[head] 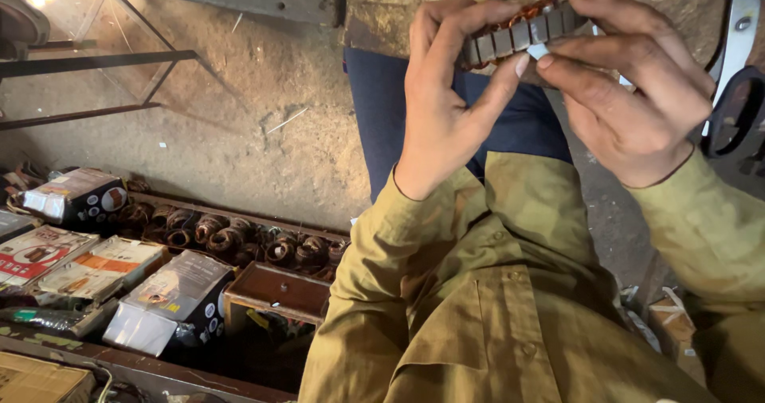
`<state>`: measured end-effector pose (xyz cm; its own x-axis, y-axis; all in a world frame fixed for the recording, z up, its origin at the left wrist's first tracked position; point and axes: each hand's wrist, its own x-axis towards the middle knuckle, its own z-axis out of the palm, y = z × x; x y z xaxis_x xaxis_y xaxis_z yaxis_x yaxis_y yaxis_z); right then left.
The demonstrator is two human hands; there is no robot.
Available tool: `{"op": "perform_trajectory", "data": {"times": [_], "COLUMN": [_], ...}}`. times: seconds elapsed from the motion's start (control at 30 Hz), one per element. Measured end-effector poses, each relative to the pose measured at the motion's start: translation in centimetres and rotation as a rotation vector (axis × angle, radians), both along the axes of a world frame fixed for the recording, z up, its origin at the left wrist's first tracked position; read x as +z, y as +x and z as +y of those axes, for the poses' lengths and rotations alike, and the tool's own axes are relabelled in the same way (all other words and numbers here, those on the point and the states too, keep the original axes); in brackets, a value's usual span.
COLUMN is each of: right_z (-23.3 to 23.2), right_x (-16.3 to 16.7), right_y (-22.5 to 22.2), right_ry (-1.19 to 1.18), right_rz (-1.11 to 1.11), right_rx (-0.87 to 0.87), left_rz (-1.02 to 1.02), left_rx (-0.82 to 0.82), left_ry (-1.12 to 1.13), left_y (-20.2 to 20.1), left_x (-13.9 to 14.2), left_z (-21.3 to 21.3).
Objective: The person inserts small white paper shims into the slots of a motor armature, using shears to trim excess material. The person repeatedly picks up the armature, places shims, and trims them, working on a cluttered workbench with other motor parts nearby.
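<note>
I hold a round metal stator core (522, 30) with copper windings up in front of me, at the top of the view. My left hand (446, 100) grips its left side, thumb under the slotted steel edge. My right hand (629, 84) closes over its right side, fingers curled on top and thumb near a small pale strip at the core's lower edge. Both hands wear olive-green sleeves. Below them are my lap and dark blue trousers (382, 108).
On the dirt floor at lower left stand several printed cardboard boxes (171, 299), a row of copper-wound coils (231, 239) and a small brown wooden box (279, 287). A metal frame (96, 60) is at upper left; a dark metal tool (737, 116) hangs at the right edge.
</note>
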<state>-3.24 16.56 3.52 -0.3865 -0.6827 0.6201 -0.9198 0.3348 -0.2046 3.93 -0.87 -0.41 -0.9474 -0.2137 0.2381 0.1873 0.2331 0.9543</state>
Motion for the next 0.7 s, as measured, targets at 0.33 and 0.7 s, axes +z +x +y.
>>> {"op": "perform_trajectory", "data": {"times": [0.33, 0.7], "right_z": [-0.4, -0.3], "right_x": [0.7, 1.2], "right_y": [0.7, 1.1], "right_ry": [-0.013, 0.007], "right_rz": [-0.038, -0.081], "right_rx": [-0.072, -0.107], "left_rz": [-0.027, -0.006], "left_rx": [0.046, 0.096], "left_ry": [0.001, -0.02], "left_y": [0.4, 0.6], "left_x": [-0.2, -0.6], "left_z": [0.9, 1.8]}}
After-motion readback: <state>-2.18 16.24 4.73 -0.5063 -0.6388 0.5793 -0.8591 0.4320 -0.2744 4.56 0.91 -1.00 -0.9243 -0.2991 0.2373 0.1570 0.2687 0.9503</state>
